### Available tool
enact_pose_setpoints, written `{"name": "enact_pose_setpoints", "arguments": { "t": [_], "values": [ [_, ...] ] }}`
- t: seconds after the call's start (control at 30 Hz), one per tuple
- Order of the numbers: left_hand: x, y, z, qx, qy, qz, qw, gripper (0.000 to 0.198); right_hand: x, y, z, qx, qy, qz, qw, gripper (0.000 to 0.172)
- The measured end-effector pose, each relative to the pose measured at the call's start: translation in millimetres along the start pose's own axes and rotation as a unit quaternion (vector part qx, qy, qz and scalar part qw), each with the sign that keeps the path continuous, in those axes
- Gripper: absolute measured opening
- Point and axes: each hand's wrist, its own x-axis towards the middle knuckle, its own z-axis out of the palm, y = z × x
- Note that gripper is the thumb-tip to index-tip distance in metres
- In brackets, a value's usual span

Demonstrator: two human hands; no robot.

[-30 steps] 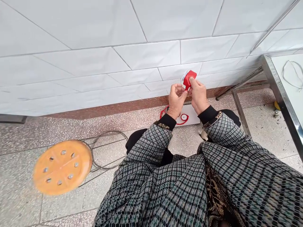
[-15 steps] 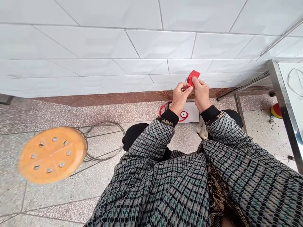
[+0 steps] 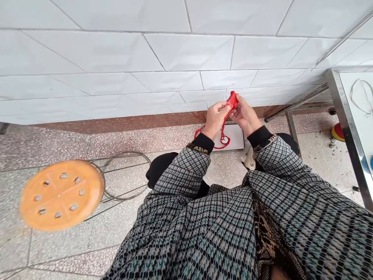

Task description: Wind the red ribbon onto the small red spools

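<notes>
In front of the tiled wall, both hands hold up a small red piece, flat and folded-looking; I cannot make out its exact kind. A white round disc shows behind its upper left edge. My left hand pinches its lower left side between thumb and fingers. At its upper right, my right hand grips with the thumb, the other fingers curled beneath. A red cord hangs from between the hands down to a white flat box on the floor, where more red cord lies looped.
An orange round stool seat on a wire frame is at the left. To the right stands a metal-framed table with a thin wire loop on top. A red and yellow object sits on the floor beneath it.
The red piece has been turned and lowered slightly, showing less of the white disc. The red cord now hangs visibly below it. My right hand has shifted its grip, its fingers opening more underneath.
</notes>
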Motion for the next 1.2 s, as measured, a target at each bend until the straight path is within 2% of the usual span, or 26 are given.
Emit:
{"name": "enact_pose_setpoints", "arguments": {
  "t": [0.2,0.43,0.53,0.73,0.8,0.87,0.9,0.97,1.03,1.1,1.2],
  "values": [
    [-3.6,-1.1,-3.5,0.132,-0.027,0.048,0.990,0.016,3.2,0.9,-1.3,0.009,0.003,0.013,1.000,0.025],
    [-5.0,-7.1,-10.7,0.186,-0.051,0.054,0.980,0.017,3.5,-6.5,1.6,0.003,0.026,0.062,0.998,0.033],
    [-5.1,-8.7,-13.2,0.216,-0.043,0.058,0.974,0.014,3.1,-13.6,1.5,0.010,0.025,0.077,0.997,0.039],
    [-4.9,-7.0,-13.9,0.233,-0.016,0.005,0.972,0.032,-5.9,-22.3,-1.2,0.032,-0.021,0.106,0.994,0.039],
    [-3.8,-9.4,-14.7,0.228,-0.007,-0.005,0.974,0.030,-9.9,-24.2,-1.7,0.038,-0.030,0.112,0.993,0.036],
    [-1.6,-13.1,-18.2,0.216,0.011,-0.005,0.976,0.017,-13.6,-26.1,-1.8,0.036,-0.037,0.116,0.992,0.034],
    [-0.1,-14.8,-21.3,0.205,0.014,-0.001,0.979,0.017,-15.4,-27.2,-1.8,0.033,-0.038,0.117,0.992,0.033],
    [3.6,-15.9,-29.9,0.177,-0.009,0.012,0.984,0.051,-19.0,-29.3,-1.8,0.020,-0.040,0.123,0.991,0.031],
    [7.4,-13.0,-39.9,0.144,-0.064,0.030,0.987,0.079,-22.8,-31.4,-2.4,0.002,-0.053,0.137,0.989,0.031],
    [10.3,-7.5,-48.0,0.111,-0.114,0.046,0.986,0.087,-26.5,-33.1,-4.0,-0.016,-0.075,0.159,0.984,0.030],
    [11.7,-2.0,-51.2,0.074,-0.152,0.052,0.984,0.087,-31.3,-34.6,-8.2,-0.034,-0.094,0.189,0.977,0.029]
  ]
}}
